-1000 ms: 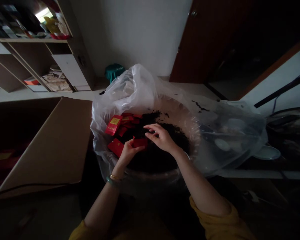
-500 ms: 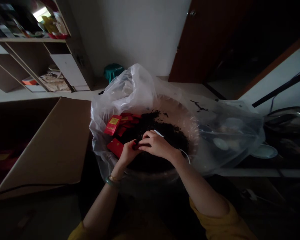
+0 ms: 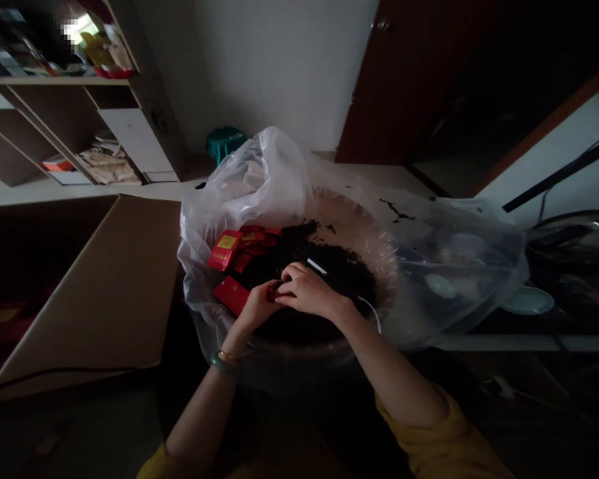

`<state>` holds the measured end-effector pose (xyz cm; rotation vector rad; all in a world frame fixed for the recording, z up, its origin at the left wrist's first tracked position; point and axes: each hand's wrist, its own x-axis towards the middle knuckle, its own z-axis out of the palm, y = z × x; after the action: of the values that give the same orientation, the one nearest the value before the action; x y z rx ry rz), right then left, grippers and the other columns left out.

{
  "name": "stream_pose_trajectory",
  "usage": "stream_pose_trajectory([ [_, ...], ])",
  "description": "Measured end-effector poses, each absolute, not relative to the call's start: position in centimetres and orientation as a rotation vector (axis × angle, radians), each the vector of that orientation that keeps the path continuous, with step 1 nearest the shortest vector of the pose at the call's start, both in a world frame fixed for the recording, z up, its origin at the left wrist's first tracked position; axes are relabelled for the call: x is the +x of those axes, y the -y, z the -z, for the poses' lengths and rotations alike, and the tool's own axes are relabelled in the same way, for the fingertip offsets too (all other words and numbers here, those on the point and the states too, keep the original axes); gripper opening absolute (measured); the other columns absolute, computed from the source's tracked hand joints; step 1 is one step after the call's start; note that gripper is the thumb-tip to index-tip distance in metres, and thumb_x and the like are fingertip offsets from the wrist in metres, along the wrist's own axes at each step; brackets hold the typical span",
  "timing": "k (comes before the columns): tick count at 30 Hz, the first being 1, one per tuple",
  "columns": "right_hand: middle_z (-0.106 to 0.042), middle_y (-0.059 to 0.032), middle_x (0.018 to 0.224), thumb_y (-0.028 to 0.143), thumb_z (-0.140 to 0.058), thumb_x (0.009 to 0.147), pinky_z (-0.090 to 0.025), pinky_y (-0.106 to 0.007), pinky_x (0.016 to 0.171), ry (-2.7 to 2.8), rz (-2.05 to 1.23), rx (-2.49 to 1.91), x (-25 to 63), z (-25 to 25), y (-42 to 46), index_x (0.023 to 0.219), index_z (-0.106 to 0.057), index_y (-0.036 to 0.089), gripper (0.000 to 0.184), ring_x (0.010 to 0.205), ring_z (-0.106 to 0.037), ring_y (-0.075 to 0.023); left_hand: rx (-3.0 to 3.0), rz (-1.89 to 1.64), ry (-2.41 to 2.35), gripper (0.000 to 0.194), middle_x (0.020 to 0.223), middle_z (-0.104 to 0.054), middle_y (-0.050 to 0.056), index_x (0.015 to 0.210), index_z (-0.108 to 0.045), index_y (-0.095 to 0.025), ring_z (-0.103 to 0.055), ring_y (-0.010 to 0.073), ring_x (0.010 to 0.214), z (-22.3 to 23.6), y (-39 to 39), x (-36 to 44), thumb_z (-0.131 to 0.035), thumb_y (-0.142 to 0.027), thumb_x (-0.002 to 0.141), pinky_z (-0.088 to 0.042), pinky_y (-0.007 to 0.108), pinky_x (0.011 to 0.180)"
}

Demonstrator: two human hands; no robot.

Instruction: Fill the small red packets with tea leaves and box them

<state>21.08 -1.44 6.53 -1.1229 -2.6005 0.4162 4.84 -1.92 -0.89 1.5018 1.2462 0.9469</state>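
Observation:
My left hand (image 3: 259, 305) is closed on a small red packet (image 3: 271, 291), mostly hidden behind the fingers of both hands. Against the packet's top my right hand (image 3: 304, 290) brings its fingers together; whether they pinch its edge or some leaves I cannot make out. Both hands are over a round, plastic-lined basin (image 3: 352, 213) holding a heap of dark dried leaves (image 3: 342, 263) that look like tea. Just left of my left hand lies a red packet (image 3: 231, 294), and several more red packets (image 3: 224, 249) are piled behind it.
Beyond my right hand shows a flat white strip (image 3: 316, 267), and a white cord (image 3: 372, 309) curves near my wrist. A large open cardboard box (image 3: 94, 286) stands left. Clear plastic sheeting (image 3: 459, 266) spreads right, by a pale dish (image 3: 528, 301). Shelves (image 3: 60, 81) stand behind.
My right hand has come down and left from above the leaves to the packet in my left hand. The white strip, covered at first, now shows. My left hand has barely moved.

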Motion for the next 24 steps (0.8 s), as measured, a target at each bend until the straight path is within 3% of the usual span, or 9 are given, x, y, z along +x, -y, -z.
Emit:
stream_pose_trajectory([
  [6,-0.060,-0.0079,0.091,0.033,-0.062,0.087,-0.045,-0.034,0.084,2.559,-0.491,-1.188,21.3,-6.6,1.1,0.080,-0.076,0.020,0.020,0.093,-0.053,-0.0199,1.438,-1.026,-1.156,0.036,0.085,-0.071,0.003,0.095,-0.068,-0.015,-0.063,0.0188,0.080,0.4,2.2,4.7,-0.074,-0.030,0.063,-0.049,0.026,0.071],
  [8,-0.061,-0.0067,0.094,0.028,-0.065,0.084,-0.046,-0.032,0.084,2.429,-0.587,-1.144,21.7,-6.5,1.0,0.088,-0.075,0.021,0.013,0.091,-0.056,-0.0176,1.364,-1.038,-1.125,0.034,0.080,-0.071,0.003,0.089,-0.068,-0.014,-0.062,0.0170,0.074,-0.2,2.4,4.6,-0.073,-0.040,0.066,-0.049,0.025,0.066],
  [13,-0.068,-0.0008,0.081,0.021,-0.074,0.073,-0.048,-0.025,0.070,1.932,-0.896,-1.261,22.3,-6.1,0.5,0.096,-0.071,0.018,0.023,0.073,-0.062,-0.0135,1.157,-1.007,-1.052,0.048,0.075,-0.071,0.004,0.085,-0.070,-0.012,-0.061,0.0159,0.065,-1.6,2.7,4.8,-0.074,-0.054,0.064,-0.047,0.024,0.059],
  [18,-0.070,-0.0005,0.067,0.024,-0.073,0.071,-0.047,-0.024,0.064,1.843,-0.983,-1.328,22.0,-5.9,0.4,0.071,-0.072,0.017,0.007,0.066,-0.064,-0.0145,1.044,-0.969,-1.015,0.047,0.071,-0.070,0.003,0.080,-0.070,-0.012,-0.062,0.0146,0.061,-1.8,2.8,5.4,-0.075,-0.056,0.063,-0.047,0.023,0.057],
  [24,-0.072,-0.0020,0.074,0.030,-0.067,0.078,-0.047,-0.025,0.065,1.885,-0.800,-1.337,22.2,-4.8,0.1,0.076,-0.074,0.020,0.013,0.066,-0.063,-0.0151,0.818,-0.965,-0.962,0.053,0.069,-0.071,0.003,0.086,-0.066,-0.012,-0.067,0.0179,0.061,-1.3,3.2,6.7,-0.088,-0.040,0.047,-0.052,0.027,0.060],
])
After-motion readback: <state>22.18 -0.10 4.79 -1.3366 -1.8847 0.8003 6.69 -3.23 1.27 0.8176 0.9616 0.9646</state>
